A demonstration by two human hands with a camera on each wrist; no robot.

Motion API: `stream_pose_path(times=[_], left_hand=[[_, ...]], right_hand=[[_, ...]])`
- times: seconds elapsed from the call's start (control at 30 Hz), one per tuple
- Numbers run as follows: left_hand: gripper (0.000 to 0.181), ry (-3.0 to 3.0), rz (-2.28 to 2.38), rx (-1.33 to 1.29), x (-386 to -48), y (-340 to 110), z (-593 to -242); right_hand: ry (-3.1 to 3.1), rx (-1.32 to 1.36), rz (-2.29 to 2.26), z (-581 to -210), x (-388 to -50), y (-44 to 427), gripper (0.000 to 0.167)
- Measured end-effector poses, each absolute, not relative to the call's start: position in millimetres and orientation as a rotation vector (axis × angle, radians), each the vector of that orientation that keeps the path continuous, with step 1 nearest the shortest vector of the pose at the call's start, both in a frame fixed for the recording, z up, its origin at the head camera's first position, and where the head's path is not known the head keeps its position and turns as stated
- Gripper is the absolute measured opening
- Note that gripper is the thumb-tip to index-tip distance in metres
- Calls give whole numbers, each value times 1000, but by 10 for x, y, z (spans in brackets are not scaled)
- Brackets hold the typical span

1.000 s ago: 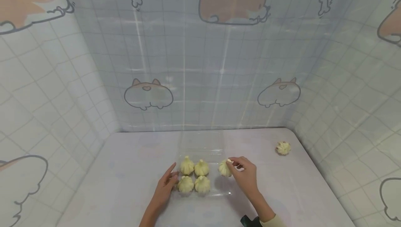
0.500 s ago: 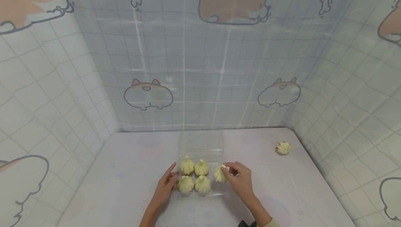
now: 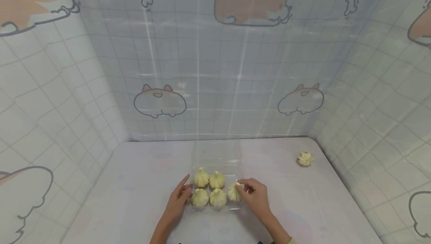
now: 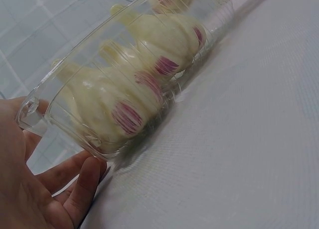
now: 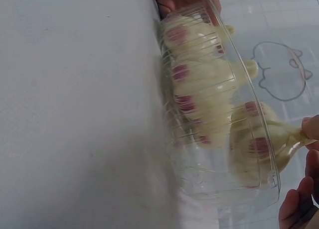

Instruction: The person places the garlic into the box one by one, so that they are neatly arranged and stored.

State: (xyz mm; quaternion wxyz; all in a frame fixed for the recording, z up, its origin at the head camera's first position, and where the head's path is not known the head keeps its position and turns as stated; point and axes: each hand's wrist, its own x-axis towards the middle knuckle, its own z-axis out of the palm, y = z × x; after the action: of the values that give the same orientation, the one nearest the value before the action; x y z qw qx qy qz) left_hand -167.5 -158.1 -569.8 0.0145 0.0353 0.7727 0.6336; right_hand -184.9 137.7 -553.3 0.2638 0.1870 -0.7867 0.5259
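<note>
Left hand [image 3: 176, 199]: toward the near edge of the surface [image 3: 148, 176]; grip apart, fingers against the left end of the clear container [image 3: 231, 176]
Right hand [image 3: 256, 195]: over the container's right edge; grip clamped on the stem of a tilted garlic bulb [image 3: 234, 192]
Held bulb: at the container's near right corner; whether its base touches the bottom, I cannot tell
Four bulbs [image 3: 217, 198]: two rows of two inside, toward the container's left edge
Lid [image 3: 215, 150]: clear, open, lying toward the surface's far edge
Loose bulb [image 3: 305, 158]: on its own near the surface's far right corner
Surface: pale, faintly patterned, far corners rounded
Room: grid-lined side walls [image 3: 50, 79] and back wall [image 3: 215, 60], printed with cartoon dogs and bones, glossy with light streaks
</note>
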Motion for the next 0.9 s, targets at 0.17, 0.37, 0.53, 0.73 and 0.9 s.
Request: stream_pose_path(times=[0.17,0.37,0.53,0.73,0.9], left_hand=[[53,2417,1981,100,-1759,-1622,-5921],[54,2436,2003,119,-1771,-1615,-6001],[55,2437,2009,129,-1766,-1611,-5990],[55,2436,2004,141,-1770,-1606,-5984],[54,2449,1987,126,-1770,-1608,-5979]], right_hand=[[-2163,515,1393,-5560,-1842,1372,19],[-2208,527,1354,-5549,-1824,1360,17],[-2223,545,1342,-5546,-1819,1358,17],[-2273,525,1342,-5555,-1819,1364,17],[-2320,509,1332,-5590,-1834,1370,17]])
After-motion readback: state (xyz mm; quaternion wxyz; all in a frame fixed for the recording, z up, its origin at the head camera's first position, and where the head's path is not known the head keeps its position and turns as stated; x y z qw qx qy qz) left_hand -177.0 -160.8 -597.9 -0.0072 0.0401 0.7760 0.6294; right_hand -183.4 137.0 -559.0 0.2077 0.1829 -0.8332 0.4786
